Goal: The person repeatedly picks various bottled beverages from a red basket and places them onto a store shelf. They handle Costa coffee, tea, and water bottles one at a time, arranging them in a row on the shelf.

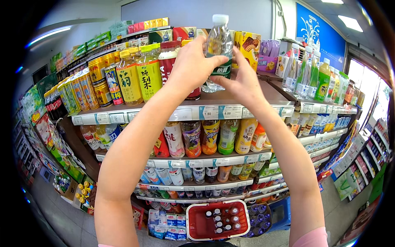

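A clear plastic water bottle (218,38) with a white cap and a dark green label is upright over the top shelf (262,92). My left hand (194,63) grips its left side, thumb across the label. Around its lower right side curl the thumb and fingers of my right hand (242,75). Whether the bottle's base touches the shelf, I cannot tell. Just left of my left hand stand a bottle with a dark red label (166,61), a yellow-green drink bottle (148,72) and a yellow drink bottle (128,78).
Drink cans (103,94) line the shelf's left end. Behind my right hand is a yellow snack box (248,48). Tall clear bottles (290,72) occupy the adjoining right shelf. Below, a red basket (197,223) holding several capped bottles sits near a blue stool (281,213).
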`<action>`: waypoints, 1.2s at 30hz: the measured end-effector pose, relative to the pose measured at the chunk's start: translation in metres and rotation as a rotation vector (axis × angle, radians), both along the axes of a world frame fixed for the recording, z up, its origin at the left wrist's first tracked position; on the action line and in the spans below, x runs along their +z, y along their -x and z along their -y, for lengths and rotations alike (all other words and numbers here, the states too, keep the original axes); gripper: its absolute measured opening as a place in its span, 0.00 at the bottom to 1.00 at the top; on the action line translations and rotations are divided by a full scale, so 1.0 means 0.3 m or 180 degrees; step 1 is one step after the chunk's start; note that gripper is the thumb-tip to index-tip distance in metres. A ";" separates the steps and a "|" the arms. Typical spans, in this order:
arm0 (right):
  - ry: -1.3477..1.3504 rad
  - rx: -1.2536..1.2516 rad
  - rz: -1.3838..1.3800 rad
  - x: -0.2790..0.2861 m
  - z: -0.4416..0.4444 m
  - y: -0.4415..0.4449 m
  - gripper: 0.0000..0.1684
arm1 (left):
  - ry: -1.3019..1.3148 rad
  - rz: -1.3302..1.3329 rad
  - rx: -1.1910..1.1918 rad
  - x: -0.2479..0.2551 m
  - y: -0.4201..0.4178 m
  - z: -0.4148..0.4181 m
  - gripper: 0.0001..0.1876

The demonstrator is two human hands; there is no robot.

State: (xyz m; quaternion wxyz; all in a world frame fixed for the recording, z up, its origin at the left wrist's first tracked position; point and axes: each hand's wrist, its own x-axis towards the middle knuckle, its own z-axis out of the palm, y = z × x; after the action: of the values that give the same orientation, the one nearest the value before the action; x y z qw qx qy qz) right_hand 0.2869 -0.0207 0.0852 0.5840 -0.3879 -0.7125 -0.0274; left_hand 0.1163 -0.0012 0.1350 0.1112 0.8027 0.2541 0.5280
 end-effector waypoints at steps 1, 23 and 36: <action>-0.0117 -0.0199 0.0153 -0.024 -0.045 -0.005 0.57 | -0.0184 -0.0138 0.0346 -0.003 0.001 -0.004 0.30; 0.0861 -0.0323 0.0373 -0.101 -0.114 0.002 0.68 | -0.1834 -0.1578 0.1993 -0.059 -0.014 -0.062 0.47; 0.1113 0.0215 0.0357 -0.083 -0.166 -0.018 0.70 | -0.2195 -0.1152 0.2016 0.008 0.056 -0.176 0.16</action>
State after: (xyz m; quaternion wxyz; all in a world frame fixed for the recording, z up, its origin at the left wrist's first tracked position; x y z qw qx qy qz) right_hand 0.2924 0.0290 0.0605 0.4676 -0.4573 -0.7505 0.0950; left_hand 0.0993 0.0515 0.1374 -0.3722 0.7548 0.3112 0.4414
